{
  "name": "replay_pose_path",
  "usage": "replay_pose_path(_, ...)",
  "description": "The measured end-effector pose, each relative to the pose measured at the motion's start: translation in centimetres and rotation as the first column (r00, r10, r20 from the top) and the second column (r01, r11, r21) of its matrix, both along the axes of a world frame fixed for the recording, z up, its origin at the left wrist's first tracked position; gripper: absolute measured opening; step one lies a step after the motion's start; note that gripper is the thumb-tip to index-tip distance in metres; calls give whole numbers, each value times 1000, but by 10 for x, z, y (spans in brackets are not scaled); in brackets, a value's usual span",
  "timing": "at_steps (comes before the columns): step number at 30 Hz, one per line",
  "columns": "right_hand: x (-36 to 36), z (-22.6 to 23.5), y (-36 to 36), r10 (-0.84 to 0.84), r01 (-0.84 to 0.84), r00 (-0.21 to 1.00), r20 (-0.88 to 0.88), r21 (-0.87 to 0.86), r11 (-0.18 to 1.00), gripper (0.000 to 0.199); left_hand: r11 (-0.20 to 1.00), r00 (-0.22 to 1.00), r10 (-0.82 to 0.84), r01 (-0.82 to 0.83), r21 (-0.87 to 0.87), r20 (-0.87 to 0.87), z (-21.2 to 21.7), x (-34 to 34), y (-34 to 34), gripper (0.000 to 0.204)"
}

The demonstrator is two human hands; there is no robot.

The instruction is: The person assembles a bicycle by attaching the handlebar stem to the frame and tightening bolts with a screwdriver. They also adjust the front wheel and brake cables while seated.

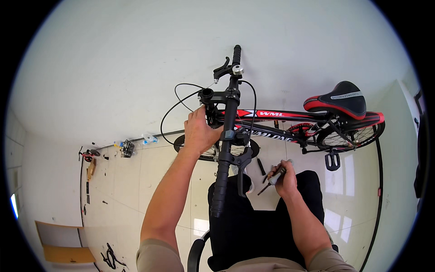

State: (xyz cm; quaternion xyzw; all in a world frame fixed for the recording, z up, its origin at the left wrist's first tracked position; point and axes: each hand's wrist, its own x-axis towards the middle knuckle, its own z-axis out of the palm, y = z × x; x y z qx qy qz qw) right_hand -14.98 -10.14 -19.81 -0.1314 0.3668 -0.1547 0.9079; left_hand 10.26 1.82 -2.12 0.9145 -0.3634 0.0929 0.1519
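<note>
A black and red bicycle stands sideways in front of me, its handlebar (230,113) running away from me. My left hand (199,130) is wrapped round the front of the bicycle's head tube, just below the black stem (218,97); its fingertips are partly hidden behind the tube. Low on the right, over my knee, my right hand (288,182) is closed round a screwdriver (273,179) with a grey and dark handle. Its shaft points down and to the left. The near brake lever (244,171) hangs between my two hands.
Black cables (164,119) loop out left of the handlebar. To the right are the saddle (342,99) and a pedal (332,161). A black-handled tool (261,167) lies on the floor beyond my knees. A wire basket (127,148) and scattered parts lie along the wall at left.
</note>
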Motion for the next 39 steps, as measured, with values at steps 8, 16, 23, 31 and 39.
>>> replay_pose_path(8, -3, -13, -1, 5, -9, 998, -60, -66, 998, 14, 996, 988, -25, 11, -92, -152, 7, -5, -7, 67)
replay_pose_path(16, -2, -16, 0, -17, 14, 997, -70, -40, 999, 13, 991, 950, 9, -51, -127, -313, 15, -1, 0, 76)
replay_pose_path(23, -2, -17, 0, -18, 16, 998, -57, -39, 999, 11, 985, 935, -114, 62, -163, -335, 11, 20, 13, 77)
replay_pose_path(31, -3, -20, 0, -21, 18, 997, -79, -33, 999, 10, 989, 903, -145, 149, -21, -404, 35, 30, 15, 78)
replay_pose_path(39, -2, -19, -1, -38, 36, 996, -86, -29, 999, 10, 995, 925, -88, 98, 8, -370, 29, 16, 15, 91)
